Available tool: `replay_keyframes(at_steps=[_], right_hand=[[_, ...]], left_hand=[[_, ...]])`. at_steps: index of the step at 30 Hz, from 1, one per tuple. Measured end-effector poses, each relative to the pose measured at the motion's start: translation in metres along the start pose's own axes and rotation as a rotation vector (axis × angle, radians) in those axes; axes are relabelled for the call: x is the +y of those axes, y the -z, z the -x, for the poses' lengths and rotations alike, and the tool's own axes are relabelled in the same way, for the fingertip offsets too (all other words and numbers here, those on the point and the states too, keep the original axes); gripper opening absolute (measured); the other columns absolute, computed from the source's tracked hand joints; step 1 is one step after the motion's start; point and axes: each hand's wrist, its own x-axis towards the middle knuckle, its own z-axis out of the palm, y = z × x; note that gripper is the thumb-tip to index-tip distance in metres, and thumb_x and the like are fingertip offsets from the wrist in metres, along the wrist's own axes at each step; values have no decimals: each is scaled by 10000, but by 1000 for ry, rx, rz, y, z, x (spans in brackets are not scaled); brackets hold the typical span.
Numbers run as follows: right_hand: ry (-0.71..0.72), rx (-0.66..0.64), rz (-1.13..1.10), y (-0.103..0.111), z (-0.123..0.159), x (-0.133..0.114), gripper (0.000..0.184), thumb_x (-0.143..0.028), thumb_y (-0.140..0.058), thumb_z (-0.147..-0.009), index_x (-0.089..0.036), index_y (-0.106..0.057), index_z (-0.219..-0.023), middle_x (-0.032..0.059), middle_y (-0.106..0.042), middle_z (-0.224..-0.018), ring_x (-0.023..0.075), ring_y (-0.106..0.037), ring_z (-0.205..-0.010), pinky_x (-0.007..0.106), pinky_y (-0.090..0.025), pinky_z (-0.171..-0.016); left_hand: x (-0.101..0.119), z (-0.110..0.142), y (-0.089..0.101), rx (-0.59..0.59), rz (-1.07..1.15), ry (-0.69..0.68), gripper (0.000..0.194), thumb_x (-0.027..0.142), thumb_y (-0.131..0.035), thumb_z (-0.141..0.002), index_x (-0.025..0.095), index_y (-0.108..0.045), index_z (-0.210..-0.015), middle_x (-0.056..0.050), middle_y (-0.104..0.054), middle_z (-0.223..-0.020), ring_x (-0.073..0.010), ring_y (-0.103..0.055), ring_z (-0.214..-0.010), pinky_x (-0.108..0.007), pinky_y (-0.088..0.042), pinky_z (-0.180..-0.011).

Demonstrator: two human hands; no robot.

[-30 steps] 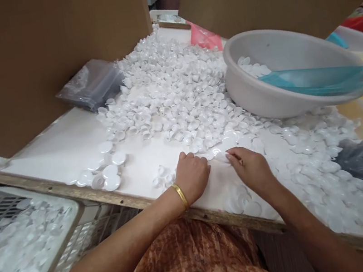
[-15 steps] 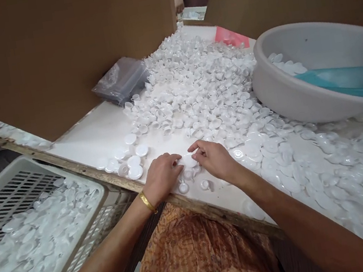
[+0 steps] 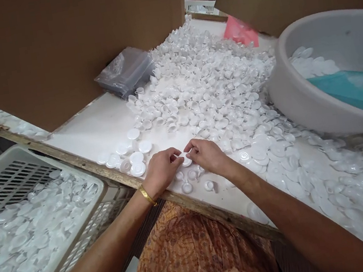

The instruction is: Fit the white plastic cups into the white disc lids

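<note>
Over the near edge of the white table, both hands meet at a small white plastic saucer (image 3: 186, 160). My left hand (image 3: 163, 167), with a gold bangle on its wrist, pinches the saucer's left side. My right hand (image 3: 208, 155) pinches it from the right with thumb and forefinger. Just below them lie several tiny white cups, one small cup (image 3: 209, 186) standing apart near the wooden edge. To the left of my left hand is a cluster of white saucers (image 3: 136, 158).
A large heap of tiny white cups (image 3: 200, 78) spreads up the table. More saucers (image 3: 274, 158) lie to the right, beside a grey tub (image 3: 284, 87) holding a teal piece. A slatted basket (image 3: 98, 186) full of white pieces stands left. Cardboard (image 3: 67, 44) walls the back; plastic bags (image 3: 125, 73) lie against it.
My hands have drawn closer together, and both now grip the saucer, which lay between them before. The camera view has shifted slightly.
</note>
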Motion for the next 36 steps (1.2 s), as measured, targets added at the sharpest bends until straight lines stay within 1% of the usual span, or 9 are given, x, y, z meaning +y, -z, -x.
replay_keyframes(at_steps=[6, 9, 15, 21, 25, 29, 31, 33, 36], right_hand=[[81, -70, 15, 3, 7, -6, 168, -168, -593, -783, -225, -595, -941, -24, -665, -787, 122, -591, -731, 237, -411, -634], [84, -50, 49, 1, 7, -5, 171, -160, -601, -781, -220, -599, -941, -19, -667, -799, 127, -593, -743, 241, -413, -642], [126, -6, 98, -3, 7, -6, 157, -174, -589, -795, -221, -608, -943, -17, -665, -783, 134, -592, -743, 243, -404, -643], [136, -25, 146, -5, 7, -11, 144, -189, -598, -799, -221, -609, -939, -13, -661, -791, 135, -588, -743, 238, -394, -628], [139, -7, 160, -8, 7, -8, 179, -204, -609, -798, -232, -596, -974, -14, -661, -811, 136, -588, -749, 241, -395, -632], [141, 35, 169, -11, 10, -5, 185, -210, -617, -790, -225, -587, -972, -13, -659, -809, 147, -593, -761, 255, -405, -648], [142, 57, 144, -10, 13, -4, 174, -218, -589, -810, -219, -582, -984, -7, -664, -824, 154, -600, -786, 267, -421, -680], [145, 96, 106, -7, 16, -3, 176, -206, -535, -841, -209, -575, -1012, 8, -671, -882, 156, -608, -830, 280, -435, -727], [153, 124, 53, -4, 18, -2, 190, -152, -492, -845, -198, -569, -1014, 25, -670, -956, 157, -614, -878, 283, -446, -768]], left_hand=[[-2, -7, 4, -77, 81, 57, 174, 297, -542, -719, 163, -622, -797, 18, -587, -615, -115, -501, -562, -221, -327, -505], [-3, -8, 5, -71, 76, 55, 147, 278, -548, -702, 160, -610, -765, 24, -563, -604, -110, -489, -559, -220, -315, -502], [-9, -7, 0, -81, 201, 78, 165, 320, -522, -722, 160, -559, -719, 30, -550, -568, -113, -501, -533, -224, -345, -503], [-8, -3, 2, -103, 163, 59, 150, 314, -515, -733, 167, -545, -725, 33, -543, -543, -116, -500, -520, -231, -346, -508], [-6, 1, 2, -40, 70, 11, 125, 289, -484, -765, 175, -526, -734, 29, -549, -589, -118, -491, -554, -234, -334, -527], [-3, 1, 6, -43, -32, 37, 137, 291, -500, -780, 172, -550, -825, 12, -559, -649, -134, -503, -596, -242, -333, -542], [3, -1, 9, 39, -60, 11, 183, 300, -463, -821, 172, -556, -911, -10, -575, -715, -145, -516, -640, -253, -357, -577], [10, -8, 8, 182, -108, -61, 231, 290, -396, -868, 169, -555, -985, -48, -581, -841, -163, -529, -742, -275, -389, -655], [22, -22, -4, 320, -251, -163, 289, 257, -346, -895, 160, -544, -1083, -98, -536, -974, -208, -496, -909, -326, -393, -778]])
